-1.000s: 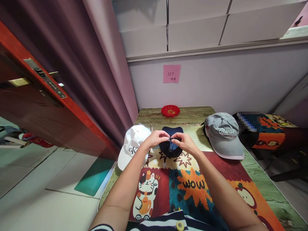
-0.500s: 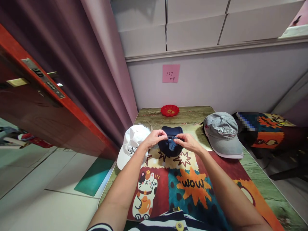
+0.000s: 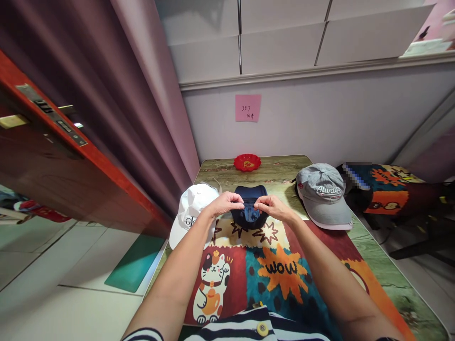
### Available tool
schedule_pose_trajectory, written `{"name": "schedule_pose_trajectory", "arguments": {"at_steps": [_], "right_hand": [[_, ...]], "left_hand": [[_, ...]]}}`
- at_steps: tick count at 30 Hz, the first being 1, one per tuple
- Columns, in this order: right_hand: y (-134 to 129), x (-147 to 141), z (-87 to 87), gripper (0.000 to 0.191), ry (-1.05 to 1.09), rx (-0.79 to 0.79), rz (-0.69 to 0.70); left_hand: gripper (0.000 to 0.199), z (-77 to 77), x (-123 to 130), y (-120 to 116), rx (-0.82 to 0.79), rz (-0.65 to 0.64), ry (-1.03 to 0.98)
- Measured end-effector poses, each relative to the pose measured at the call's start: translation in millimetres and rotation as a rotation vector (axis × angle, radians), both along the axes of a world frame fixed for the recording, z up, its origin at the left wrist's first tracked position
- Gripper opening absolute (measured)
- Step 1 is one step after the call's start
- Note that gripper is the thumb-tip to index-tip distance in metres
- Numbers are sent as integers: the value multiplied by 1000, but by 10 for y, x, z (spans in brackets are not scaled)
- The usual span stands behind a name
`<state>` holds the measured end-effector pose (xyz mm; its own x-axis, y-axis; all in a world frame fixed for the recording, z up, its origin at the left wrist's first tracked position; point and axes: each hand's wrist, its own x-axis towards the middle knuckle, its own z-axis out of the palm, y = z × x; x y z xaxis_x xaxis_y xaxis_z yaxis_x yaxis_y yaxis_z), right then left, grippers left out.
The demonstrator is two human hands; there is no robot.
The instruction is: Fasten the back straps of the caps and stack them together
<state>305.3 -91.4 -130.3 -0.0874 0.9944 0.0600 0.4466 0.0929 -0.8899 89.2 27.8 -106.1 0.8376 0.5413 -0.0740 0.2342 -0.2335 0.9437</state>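
A dark navy cap (image 3: 250, 193) lies upside down at the middle of the table, its lighter blue inside facing up. My left hand (image 3: 227, 203) pinches something at the cap's left side, thumb and fingers together. At the right side my right hand (image 3: 273, 207) does the same, its fingertips close to the left ones. A thin dark band spans between the two hands across the cap's opening. Left of my left hand sits a white cap (image 3: 192, 203) with black letters, partly behind my forearm. To the right stands a grey cap (image 3: 323, 189) with white "Always" lettering.
A red scalloped dish (image 3: 247, 162) rests near the back edge of the wood-patterned table (image 3: 280, 163). Under the hands spreads a colourful printed mat (image 3: 234, 274). A wooden door (image 3: 81, 180) and purple curtain (image 3: 156, 118) stand at left; a pink note (image 3: 248, 108) hangs on the wall.
The view has shifted slightly, moving everything a little leftward. Both hands stay pinched at the navy cap, with the fingertips marginally nearer each other.
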Motion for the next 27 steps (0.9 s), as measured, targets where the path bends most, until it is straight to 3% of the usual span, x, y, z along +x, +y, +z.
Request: {"name": "schedule_pose_trajectory", "arguments": {"at_steps": [7,9,11,14,16,18,23,27], "right_hand": [[-126,193,82,52,-128,-71,55],[-182,271,89,69,-242,-80,66],[-216,324,58,74,-445,-87,59],[-224,361,-15,58,-670,-94,31],[-221,391,-13,40,-641,-63,13],[-232,443,73,28,-434,-17,45],[-285,514,451,34,440,-45,138],[-257,288,474,38,1065,-42,54]], "left_hand": [[36,144,-19,0,10,-92,135],[47,174,-41,12,59,-107,187],[46,165,-55,30,121,-110,247],[30,134,-55,43,150,-94,287],[27,165,-56,33,92,-78,249],[27,265,-68,14,-11,-79,157],[30,597,-65,-76,-353,5,-241],[39,566,28,-302,-649,133,-607]]}}
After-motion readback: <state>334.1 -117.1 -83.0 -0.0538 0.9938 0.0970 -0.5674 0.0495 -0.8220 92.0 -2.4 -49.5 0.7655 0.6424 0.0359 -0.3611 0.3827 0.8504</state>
